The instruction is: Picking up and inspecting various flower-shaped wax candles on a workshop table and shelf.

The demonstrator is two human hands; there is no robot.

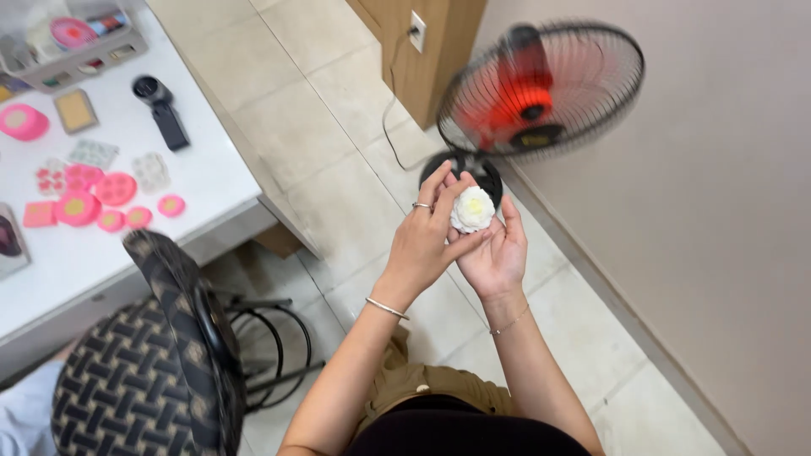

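Floor: pale tiles (338, 186), a running fan (541, 84) at upper right.
Left hand (427, 241): your fingers curl onto the white flower-shaped piece (471, 209).
Right hand (497, 253): palm up, apparently cupping it underneath.

bright even daylight, fan (541, 89) motion-blurred

At about ten o'clock, at the far corner of the white surface (211, 181), stands a clear plastic box (72, 38) with a grey rim, rectangular, holding a round pink-lidded pack (72, 32); small coloured labels show along its near side, too small to make out. At nine o'clock, cut off by the picture edge, lies a flat rectangular package (10, 241), dark inside a pale border. No signs or screens are visible.
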